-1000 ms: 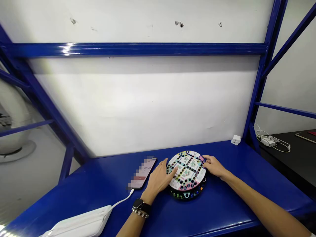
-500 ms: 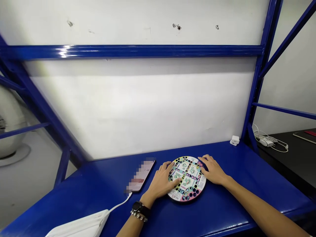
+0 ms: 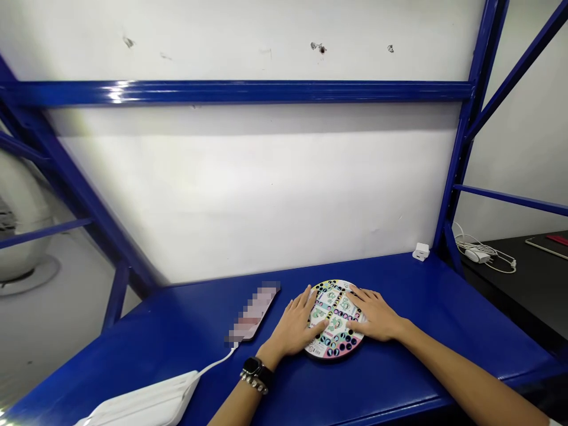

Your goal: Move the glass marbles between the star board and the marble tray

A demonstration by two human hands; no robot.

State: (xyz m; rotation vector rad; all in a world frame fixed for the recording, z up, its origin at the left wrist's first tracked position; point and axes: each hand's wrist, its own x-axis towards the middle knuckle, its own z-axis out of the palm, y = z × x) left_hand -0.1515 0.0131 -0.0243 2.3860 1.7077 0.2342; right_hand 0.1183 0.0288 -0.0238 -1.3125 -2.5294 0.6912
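A round game board (image 3: 333, 319) lies flat on the blue table (image 3: 390, 378), printed with coloured circles and green cartoon figures. My left hand (image 3: 296, 324) rests over its left edge, thumb stretched onto the print and fingers apart. Across the board's right side lies my right hand (image 3: 377, 312), its fingers spread flat on the surface. Neither hand grips anything; parts of the board are hidden under them. A dark watch (image 3: 252, 367) and a beaded bracelet (image 3: 254, 383) are on my left wrist.
Left of the board lies a phone (image 3: 255, 316), its screen blurred. A white cable (image 3: 217, 362) joins it to a white power bank (image 3: 146, 402). A white charger plug (image 3: 420, 251) stands at the back right. Blue metal bars (image 3: 248, 92) frame the white wall.
My right hand has moved left from the board's edge onto its top, fingers now spread across it. My left hand has shifted slightly, and its fingers point more forward.
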